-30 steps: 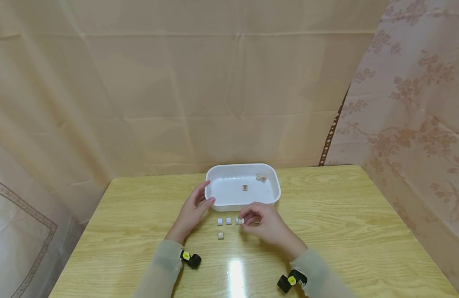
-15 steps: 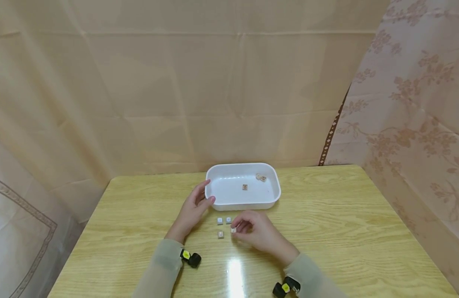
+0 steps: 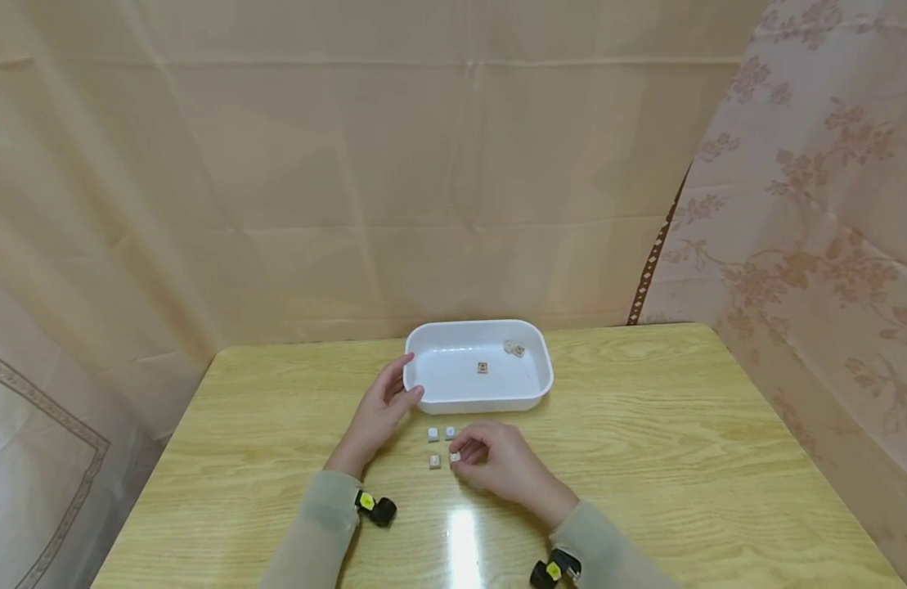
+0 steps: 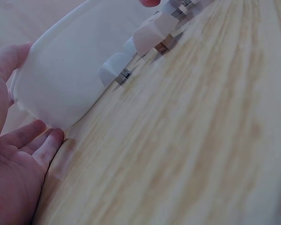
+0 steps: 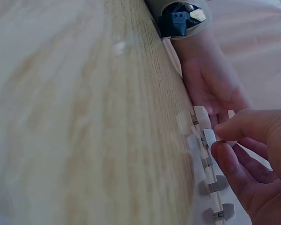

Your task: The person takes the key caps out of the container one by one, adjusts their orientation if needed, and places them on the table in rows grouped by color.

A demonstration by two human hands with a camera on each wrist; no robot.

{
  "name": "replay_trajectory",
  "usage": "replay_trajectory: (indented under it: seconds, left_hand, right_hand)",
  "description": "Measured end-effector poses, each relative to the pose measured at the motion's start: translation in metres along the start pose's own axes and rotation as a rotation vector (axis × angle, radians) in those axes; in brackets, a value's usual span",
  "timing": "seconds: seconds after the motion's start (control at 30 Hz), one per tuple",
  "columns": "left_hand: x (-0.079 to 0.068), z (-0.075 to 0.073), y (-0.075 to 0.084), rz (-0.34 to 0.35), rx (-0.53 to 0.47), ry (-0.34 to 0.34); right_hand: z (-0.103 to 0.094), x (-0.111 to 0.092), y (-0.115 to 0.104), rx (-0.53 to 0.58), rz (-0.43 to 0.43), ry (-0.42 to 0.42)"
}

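My left hand [image 3: 375, 419] holds the left end of a white plastic tray [image 3: 478, 404], thumb on one side and fingers on the other. With thumb and forefinger, my right hand [image 3: 503, 462] pinches a small pale keycap [image 3: 455, 457] at the table, just right of another beige keycap [image 3: 434, 462]. Behind these, near the tray, stand a white keycap [image 3: 433, 434] and a second white keycap [image 3: 450, 432]. In the left wrist view, a standing keycap [image 4: 114, 68] has a narrower block under it. The right fingers mostly hide the pinched piece in the right wrist view.
Inside the tray, an upturned brownish keycap [image 3: 482, 368] lies near the middle, and a small cluster of keycaps [image 3: 515, 349] sits at the right. A beige curtain [image 3: 313, 204] hangs behind the wooden table [image 3: 644, 425]; a floral cloth [image 3: 814, 245] hangs at the right.
My right hand has moved left and towards me with the pinched keycap, from the rear row to beside the beige keycap in front. The left hand stays on the tray.
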State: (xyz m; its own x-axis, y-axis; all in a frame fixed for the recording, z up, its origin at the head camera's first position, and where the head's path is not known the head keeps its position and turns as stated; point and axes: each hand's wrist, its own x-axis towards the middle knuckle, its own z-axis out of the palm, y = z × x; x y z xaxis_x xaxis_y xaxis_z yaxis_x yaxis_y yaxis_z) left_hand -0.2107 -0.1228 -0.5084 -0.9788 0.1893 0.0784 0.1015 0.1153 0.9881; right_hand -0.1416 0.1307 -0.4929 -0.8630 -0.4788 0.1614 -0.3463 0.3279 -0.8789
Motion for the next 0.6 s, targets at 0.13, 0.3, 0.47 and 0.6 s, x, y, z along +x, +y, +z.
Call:
replay_trajectory:
  seconds: [0.13, 0.3, 0.47, 0.6]
  left_hand:
    - [0.0008, 0.0001, 0.0008, -0.004, -0.004, -0.002]
    - [0.0013, -0.0009, -0.0001, -0.014, 0.005, -0.007]
    - [0.0010, -0.0008, 0.0002, -0.023, 0.009, -0.006]
    - [0.0014, -0.0006, -0.0002, -0.020, 0.005, -0.005]
  right_hand:
    - [0.0013, 0.0023, 0.0018, -0.034, -0.010, 0.005]
    - [0.0024, 0.0027, 0.0038, -0.068, -0.001, 0.000]
    - [0.0036, 0.0025, 0.0065, -0.085, -0.002, -0.002]
    - [0.0046, 0.0030, 0.0082, -0.094, -0.004, -0.005]
